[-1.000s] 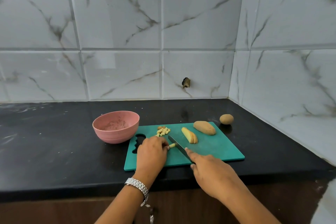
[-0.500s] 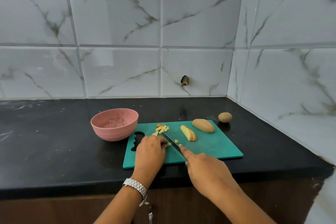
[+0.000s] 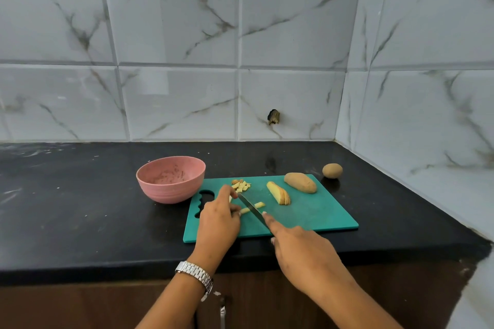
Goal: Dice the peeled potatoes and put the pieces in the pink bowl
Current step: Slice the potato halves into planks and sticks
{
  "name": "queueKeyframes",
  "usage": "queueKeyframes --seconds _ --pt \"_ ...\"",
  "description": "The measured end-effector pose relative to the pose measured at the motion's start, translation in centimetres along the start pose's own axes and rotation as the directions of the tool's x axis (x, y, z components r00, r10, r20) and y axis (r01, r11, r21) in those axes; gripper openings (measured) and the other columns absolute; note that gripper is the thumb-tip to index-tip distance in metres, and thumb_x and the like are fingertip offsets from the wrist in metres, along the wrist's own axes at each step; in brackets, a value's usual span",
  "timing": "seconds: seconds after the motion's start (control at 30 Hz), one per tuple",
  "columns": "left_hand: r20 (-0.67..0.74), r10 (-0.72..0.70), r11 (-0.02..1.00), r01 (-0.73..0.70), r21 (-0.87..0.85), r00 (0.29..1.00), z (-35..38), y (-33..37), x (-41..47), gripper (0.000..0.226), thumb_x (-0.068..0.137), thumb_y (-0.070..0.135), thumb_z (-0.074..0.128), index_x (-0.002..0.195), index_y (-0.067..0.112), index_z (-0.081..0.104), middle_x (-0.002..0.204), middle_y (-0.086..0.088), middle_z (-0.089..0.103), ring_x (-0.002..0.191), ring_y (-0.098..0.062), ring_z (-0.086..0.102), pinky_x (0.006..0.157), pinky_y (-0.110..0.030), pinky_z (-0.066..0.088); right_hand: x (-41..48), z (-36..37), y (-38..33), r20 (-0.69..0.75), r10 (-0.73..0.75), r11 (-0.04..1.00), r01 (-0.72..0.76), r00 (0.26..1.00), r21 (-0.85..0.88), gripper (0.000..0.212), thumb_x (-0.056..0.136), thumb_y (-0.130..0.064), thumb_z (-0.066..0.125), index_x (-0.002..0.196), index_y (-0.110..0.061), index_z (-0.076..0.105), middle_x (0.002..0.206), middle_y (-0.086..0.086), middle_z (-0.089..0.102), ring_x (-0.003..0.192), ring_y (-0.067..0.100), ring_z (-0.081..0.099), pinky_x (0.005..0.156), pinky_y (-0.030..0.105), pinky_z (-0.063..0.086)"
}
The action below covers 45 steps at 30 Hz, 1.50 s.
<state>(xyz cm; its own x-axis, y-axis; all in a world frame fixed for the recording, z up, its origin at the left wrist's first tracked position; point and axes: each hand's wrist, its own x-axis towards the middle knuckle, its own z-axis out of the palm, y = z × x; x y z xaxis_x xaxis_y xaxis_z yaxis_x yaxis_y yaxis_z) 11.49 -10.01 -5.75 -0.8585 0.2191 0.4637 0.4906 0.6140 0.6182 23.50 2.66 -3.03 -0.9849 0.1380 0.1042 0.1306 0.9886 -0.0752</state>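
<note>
The pink bowl (image 3: 171, 193) stands on the dark counter (image 3: 80, 208), just left of the green cutting board (image 3: 307, 218). No potato pieces are visible in it. The left hand (image 3: 217, 224) rests on the board, and its fingers (image 3: 230, 191) are curled down, pinching the left end of a potato strip (image 3: 259, 205). A small pile of diced pieces (image 3: 242, 185) lies just behind them. The knife (image 3: 248, 204) crosses the strip at a slant, with its tip right beside those fingertips. The right hand (image 3: 302, 254) is wrapped round the handle, forefinger laid along the spine. Further right on the board lie a sliced potato half (image 3: 279, 193) and a whole peeled potato (image 3: 300, 182). A small round potato (image 3: 332, 170) sits off the board on the counter.

The likeliest mishap is a nicked fingertip, since the strip is short and the blade is close to the holding hand. The thin strip could also roll or skid under the cut and scatter pieces off the board.
</note>
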Motion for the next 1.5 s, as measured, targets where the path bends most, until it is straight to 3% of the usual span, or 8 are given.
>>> queueKeyframes --seconds 0.13,0.33,0.7,0.83,1.0,1.23,1.33,1.5 --pt "0.012 -0.015 1.0 0.015 0.004 1.0 0.0 0.1 0.2 0.025 0.088 0.009 0.061 0.102 0.023 0.047 0.092 0.004 0.073 0.088 -0.006 0.064 0.058 -0.007 0.03 0.6 0.3 -0.2 0.014 0.016 1.0 -0.016 1.0 -0.011 0.06 0.107 -0.024 0.035 0.156 -0.037 0.003 0.088 -0.001 0.049 0.081 0.015 0.054 0.069 0.033 0.047" --pt "-0.065 -0.088 0.996 0.09 0.02 0.994 -0.3 -0.2 -0.5 0.032 0.083 0.024 0.072 0.096 0.028 0.043 0.091 0.009 0.067 0.086 -0.005 0.054 0.073 -0.02 0.036 1.0 0.2 -0.1 -0.061 0.014 1.0 -0.015 0.998 -0.006 0.062 0.106 -0.023 0.036 0.157 -0.036 0.003 0.084 -0.002 0.047 0.082 0.015 0.058 0.068 0.034 0.048" --pt "-0.043 -0.076 0.997 0.077 0.011 0.996 -0.5 -0.4 -0.7 0.027 0.085 0.017 0.069 0.09 0.03 0.046 0.088 0.008 0.069 0.077 0.003 0.054 0.056 -0.007 0.034 0.1 0.2 -0.6 0.013 0.0 1.0 0.001 1.0 -0.029 0.063 0.106 -0.023 0.037 0.156 -0.038 0.002 0.094 0.002 0.052 0.08 0.015 0.051 0.067 0.032 0.044" --pt "-0.008 -0.062 0.998 0.062 -0.001 0.998 -0.6 -0.3 -0.8 0.026 0.086 0.014 0.067 0.092 0.03 0.047 0.092 0.007 0.069 0.079 0.001 0.057 0.058 -0.006 0.036 0.3 -0.4 -0.3 -0.023 -0.004 1.0 0.004 1.0 0.006 0.059 0.107 -0.027 0.035 0.157 -0.038 0.004 0.089 -0.001 0.049 0.076 0.012 0.051 0.063 0.03 0.042" --pt "0.004 -0.074 0.997 0.074 -0.007 0.997 -0.6 -0.3 -0.5 0.026 0.086 0.015 0.068 0.093 0.03 0.048 0.093 0.008 0.067 0.082 -0.001 0.058 0.06 -0.006 0.035 -1.1 -0.9 -0.3 -0.021 -0.037 0.998 0.038 0.999 0.041 0.054 0.108 -0.034 0.027 0.156 -0.04 0.003 0.094 -0.002 0.054 0.081 0.012 0.054 0.072 0.032 0.05" --pt "0.021 -0.05 0.999 0.05 -0.008 0.999 -0.8 -0.1 -0.6 0.027 0.086 0.015 0.067 0.094 0.029 0.046 0.09 0.006 0.07 0.078 0.004 0.054 0.058 -0.003 0.035 -1.2 0.2 -1.8 0.044 0.013 0.999 -0.011 0.999 -0.048 0.072 0.104 -0.016 0.042 0.157 -0.031 -0.003 0.092 0.001 0.046 0.08 0.016 0.047 0.066 0.033 0.041" --pt "0.04 -0.042 0.999 0.043 -0.024 0.998 -1.0 0.0 -0.7 0.029 0.085 0.016 0.069 0.096 0.03 0.046 0.09 0.007 0.071 0.074 0.007 0.053 0.062 0.001 0.037 -0.8 0.3 -2.1 0.029 0.017 0.999 -0.016 0.999 -0.028 0.07 0.105 -0.018 0.042 0.157 -0.032 -0.003 0.097 0.003 0.049 0.088 0.017 0.053 0.067 0.033 0.04" --pt "0.057 -0.046 0.994 0.051 -0.096 0.997 -1.4 -0.8 -0.9 0.039 0.08 0.014 0.074 0.099 0.035 0.046 0.096 0.008 0.068 0.09 -0.001 0.062 0.071 -0.002 0.039 -0.7 0.0 -1.5 -0.027 0.037 0.999 -0.036 0.999 0.031 0.066 0.107 -0.025 0.039 0.156 -0.037 -0.004 0.09 -0.001 0.048 0.079 0.012 0.05 0.065 0.029 0.042"
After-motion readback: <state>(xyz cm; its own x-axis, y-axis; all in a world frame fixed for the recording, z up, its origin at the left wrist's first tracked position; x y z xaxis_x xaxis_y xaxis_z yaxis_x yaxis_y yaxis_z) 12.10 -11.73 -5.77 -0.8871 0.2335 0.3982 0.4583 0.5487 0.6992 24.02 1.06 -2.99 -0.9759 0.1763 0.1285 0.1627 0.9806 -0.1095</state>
